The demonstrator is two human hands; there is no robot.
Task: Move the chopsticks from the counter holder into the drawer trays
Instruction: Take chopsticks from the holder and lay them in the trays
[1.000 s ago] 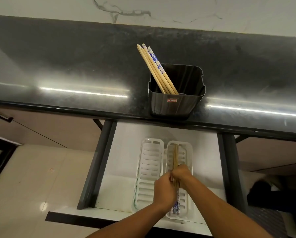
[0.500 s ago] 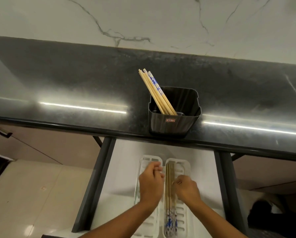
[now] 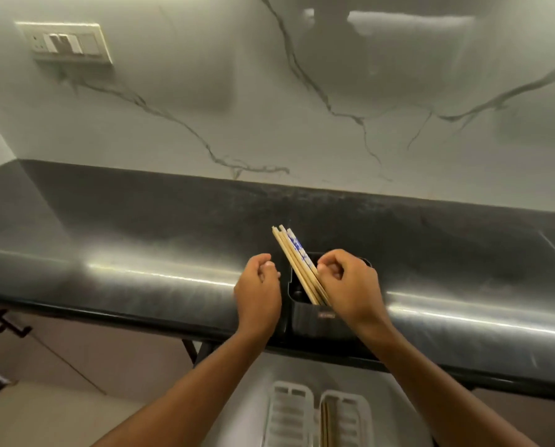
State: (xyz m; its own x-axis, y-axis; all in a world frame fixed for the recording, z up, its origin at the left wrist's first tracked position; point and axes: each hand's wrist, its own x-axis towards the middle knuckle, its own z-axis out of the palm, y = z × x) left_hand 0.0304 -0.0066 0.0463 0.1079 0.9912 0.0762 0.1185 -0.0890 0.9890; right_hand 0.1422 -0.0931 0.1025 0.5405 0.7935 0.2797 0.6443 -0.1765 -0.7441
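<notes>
Now both hands have come up from the drawer trays (image 3: 290, 411) to the holder (image 3: 315, 321) on the tabletop; right grip (image 3: 345, 279) closing round the remaining chopsticks (image 3: 297, 262), left grip (image 3: 260, 285) curled, empty; another batch follows.

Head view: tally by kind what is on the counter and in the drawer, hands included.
Black holder: 1
Chopstick bundles: 2, holder bundle, tray bundle
White trays: 2, left tray, right tray
Hands: 2, left hand, right hand
Total: 7
</notes>
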